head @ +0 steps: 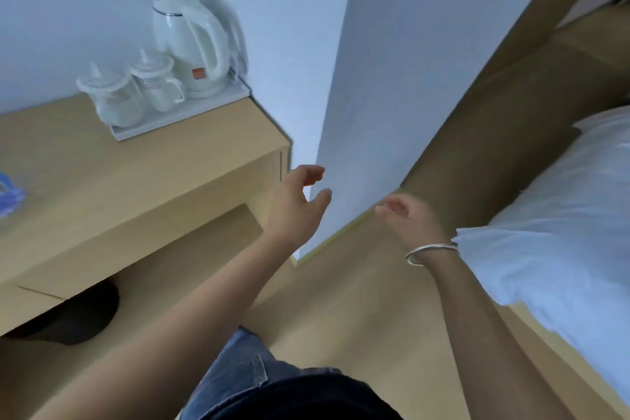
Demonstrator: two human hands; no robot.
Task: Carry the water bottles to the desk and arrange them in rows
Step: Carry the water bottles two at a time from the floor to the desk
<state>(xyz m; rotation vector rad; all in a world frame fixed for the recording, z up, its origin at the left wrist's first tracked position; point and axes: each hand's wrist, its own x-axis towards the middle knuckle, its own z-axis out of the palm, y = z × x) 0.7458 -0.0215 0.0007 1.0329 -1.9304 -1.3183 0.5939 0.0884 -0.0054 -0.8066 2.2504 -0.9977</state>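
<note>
Dark top and blue denim jeans (238, 382) fill the near edge of the view, and both bare forearms stretch out from them over the pale wood-look floor. Neither hand carries anything: the left hand (296, 201) hangs half open, fingers loosely curled, just off the end of the light tan laminate desk (112, 177); the right hand (405, 218), with a thin silver bangle (430, 253) on its wrist, is loosely curled too, further from the desk toward the white, soft-looking bedding (552, 225).

A glimpse of crinkled clear-blue plastic (10, 194) at the desk's far left edge may be the water bottles, but it is too blurred to say. My guess is she is between trips, so the next move calls for finding more bottles.

On the desk's back corner, a flat white tray (211, 102) holds a glossy white electric kettle (191, 44) and two lidded white ceramic cups (136, 92), all smooth and rounded.
</note>
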